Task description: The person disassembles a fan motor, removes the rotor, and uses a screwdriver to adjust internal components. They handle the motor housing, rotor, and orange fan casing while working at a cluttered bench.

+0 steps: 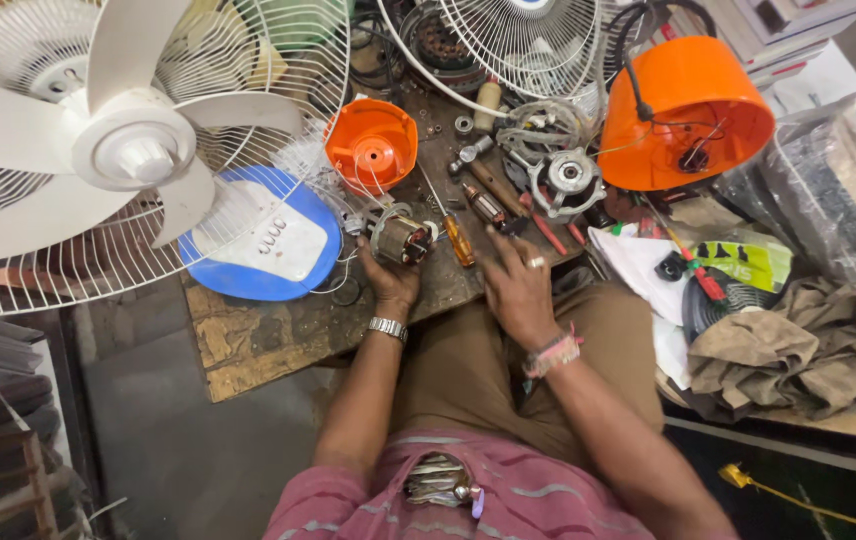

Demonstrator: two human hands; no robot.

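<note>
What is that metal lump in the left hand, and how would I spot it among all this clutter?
Start at the big white fan on the left, then drop to the blue oval cover beneath it. Just right of that, the left hand holds a motor core: a stubby cylinder wound with copper wire, unlike the smooth orange cup above.

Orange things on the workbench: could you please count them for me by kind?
Orange plastic fan housings: 2, a small one beside the blue base cover and a large one at the right.
Orange-handled screwdriver: 1, lying between the left hand, which holds a motor stator, and the right hand.
Total: 3
</note>
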